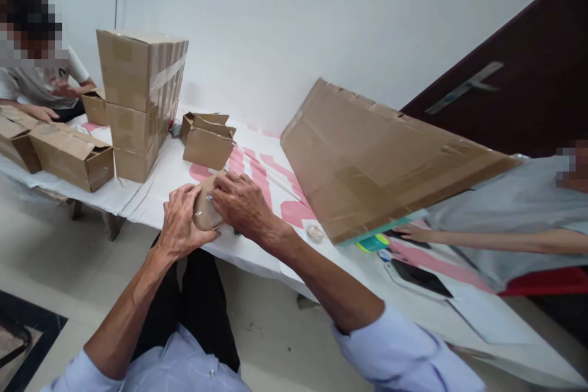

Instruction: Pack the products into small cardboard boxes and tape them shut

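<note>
A small brown cardboard piece (204, 211) with a rounded outline and a glossy patch is held above the table's front edge. My left hand (178, 223) wraps round its left and lower side. Pressed together, the fingers of my right hand (241, 202) lie at its upper right side, with a small whitish bit at the fingertips that I cannot make out. Just behind my hands stands an open cardboard box (207, 146) with raised flaps. A roll of clear tape (315, 233) lies to the right of my right hand.
Stacked taped cartons (133, 116) stand at the left, beside a closed long box (73, 150). A large cardboard panel (390, 165) leans at the right. Beyond it are a green tape roll (373, 242), a phone (421, 277) and a person's arm. Another person sits far left.
</note>
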Tool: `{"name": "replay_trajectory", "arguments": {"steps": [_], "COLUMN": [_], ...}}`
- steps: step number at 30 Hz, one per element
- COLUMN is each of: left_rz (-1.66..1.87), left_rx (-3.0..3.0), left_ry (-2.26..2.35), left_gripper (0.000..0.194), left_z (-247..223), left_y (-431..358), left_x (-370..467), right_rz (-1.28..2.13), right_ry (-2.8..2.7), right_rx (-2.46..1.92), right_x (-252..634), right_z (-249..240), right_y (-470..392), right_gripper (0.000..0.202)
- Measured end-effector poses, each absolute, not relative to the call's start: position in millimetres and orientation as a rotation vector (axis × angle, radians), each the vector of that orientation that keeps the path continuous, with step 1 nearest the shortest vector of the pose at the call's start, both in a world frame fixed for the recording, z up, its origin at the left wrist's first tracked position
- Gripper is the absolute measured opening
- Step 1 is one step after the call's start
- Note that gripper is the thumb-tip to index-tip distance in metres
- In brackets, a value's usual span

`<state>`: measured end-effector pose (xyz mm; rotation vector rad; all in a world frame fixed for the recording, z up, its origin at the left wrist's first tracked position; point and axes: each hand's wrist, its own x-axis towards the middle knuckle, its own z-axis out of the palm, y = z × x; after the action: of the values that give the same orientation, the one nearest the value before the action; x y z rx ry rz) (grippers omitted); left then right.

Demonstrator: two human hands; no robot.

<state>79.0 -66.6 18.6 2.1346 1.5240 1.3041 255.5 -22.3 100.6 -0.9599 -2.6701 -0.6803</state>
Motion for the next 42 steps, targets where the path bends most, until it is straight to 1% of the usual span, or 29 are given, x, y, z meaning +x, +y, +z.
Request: {"name": "replay_trajectory", "arguments": {"steps": [10,16,20,25,28,31,34,37,39,42], "left_rz": [1.339,1.291,1.281,1.289,1.292,1.299,1.337,1.415,1.424,1.386], "left_rx": [2.104,2.097,2.102,2.114,2.122,2.131,2.156,2.174,2.157,2.021], "left_ry": [1.552,1.550,1.536,1.531,1.535,1.535,1.463,1.358,1.369,1.456], "left_gripper": [0.100,0.099,0.099,0.101,0.100,0.101,0.101,0.095,0.089,0.096], "left_z": [21,25,26,27,25,22,21,18,12,-3], "left_y": [-73,-74,-74,-74,-73,-69,-64,-58,-51,-45], "left_x": [88,89,89,90,89,83,69,47,30,8], "right_rz": [-0.725,-0.649,-0.676,-0.676,-0.567,-0.265,0.048,0.169,0.206,0.264], "right_ry": [-2.618,-2.618,-2.655,-2.700,-2.663,-2.496,-2.172,-1.873,-1.722,-1.564], "right_rx": [-0.938,-0.962,-0.992,-1.000,-0.955,-0.850,-0.836,-0.994,-1.133,-1.376], "right_x": [258,259,258,256,255,260,287,343,394,471], "right_z": [92,92,95,94,91,98,117,127,118,79], "right_y": [-26,-22,-18,-14,-15,-21,-28,-28,-26,-31], "right_gripper": [0.023,0.023,0.020,0.021,0.021,0.021,0.020,0.025,0.030,0.030]}}
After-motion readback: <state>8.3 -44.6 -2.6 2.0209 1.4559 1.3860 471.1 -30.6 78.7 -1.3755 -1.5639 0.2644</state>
